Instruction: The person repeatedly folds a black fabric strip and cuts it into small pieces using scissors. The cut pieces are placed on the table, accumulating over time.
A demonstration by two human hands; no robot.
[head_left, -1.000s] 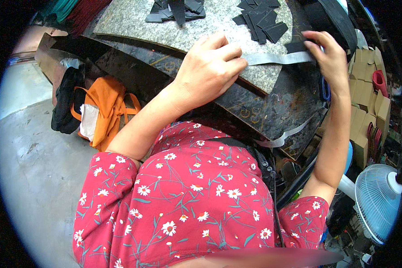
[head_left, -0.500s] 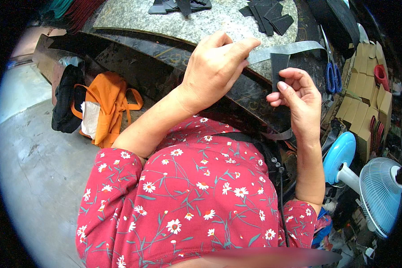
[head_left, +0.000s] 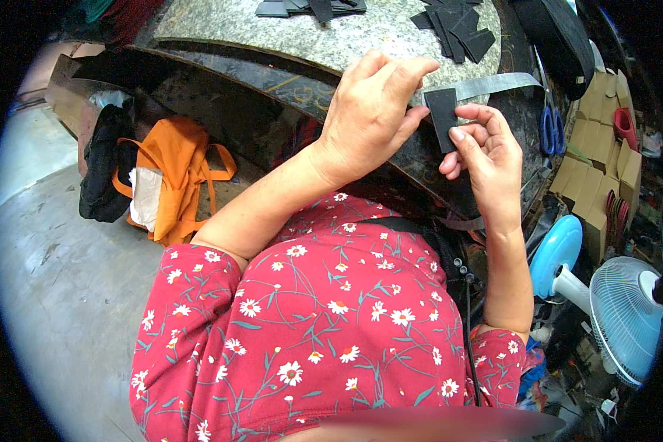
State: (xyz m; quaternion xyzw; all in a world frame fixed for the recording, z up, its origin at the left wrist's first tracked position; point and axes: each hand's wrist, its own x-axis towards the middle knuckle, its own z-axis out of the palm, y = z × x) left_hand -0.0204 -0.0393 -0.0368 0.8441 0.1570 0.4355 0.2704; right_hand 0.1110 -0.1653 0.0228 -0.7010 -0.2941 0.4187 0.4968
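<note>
My right hand (head_left: 486, 151) pinches a small flat black piece (head_left: 442, 121) between thumb and fingers, over the near edge of the work table. The piece is tilted, its upper end leaning left. My left hand (head_left: 376, 114) is just left of it, with thumb and forefinger apart. The thumb tip is close to the black piece's edge; whether it touches I cannot tell. The other fingers of that hand are mostly hidden. A grey translucent strip (head_left: 501, 85) runs across the table toward the black piece and passes out of sight behind it.
Two piles of black pieces (head_left: 457, 29) lie on the speckled stone slab (head_left: 390, 44). Blue-handled scissors (head_left: 551, 131) lie at the right, near cardboard boxes (head_left: 604, 140). A blue fan (head_left: 626, 317) stands lower right. An orange bag (head_left: 173, 173) hangs or rests at left.
The black piece has moved left and tilted, with my right hand carrying it. My left hand has shifted slightly right, and its thumb and forefinger have spread apart.
</note>
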